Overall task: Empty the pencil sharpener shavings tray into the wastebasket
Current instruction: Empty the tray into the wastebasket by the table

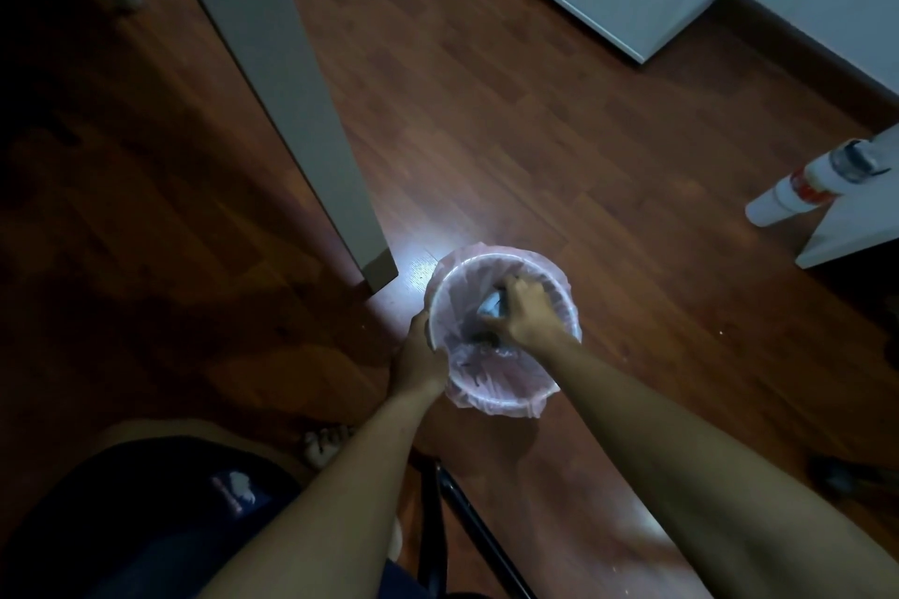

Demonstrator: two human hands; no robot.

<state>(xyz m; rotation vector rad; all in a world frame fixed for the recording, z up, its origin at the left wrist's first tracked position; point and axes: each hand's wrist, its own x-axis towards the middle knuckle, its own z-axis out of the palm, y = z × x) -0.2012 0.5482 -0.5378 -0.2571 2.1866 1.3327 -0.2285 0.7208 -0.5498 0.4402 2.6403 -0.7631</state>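
Head view: the left hand [419, 358] grips the rim of the wastebasket [506, 396] on the floor [535, 136], fingers curled over its pink liner. The right hand [523, 314] holds the shavings tray [490, 304] down inside the mouth, fingers wrapped around it. Tipping looks underway; emptying seems nearly done. The tray is dim, mostly covered; falling shavings can't be made out.

Both forearms bare, no sleeves visible. Left hand [419, 355] and right hand [523, 314] ungloved. Dark navy shorts [160, 516] with small white-and-red print. Foot [323, 445] bare.
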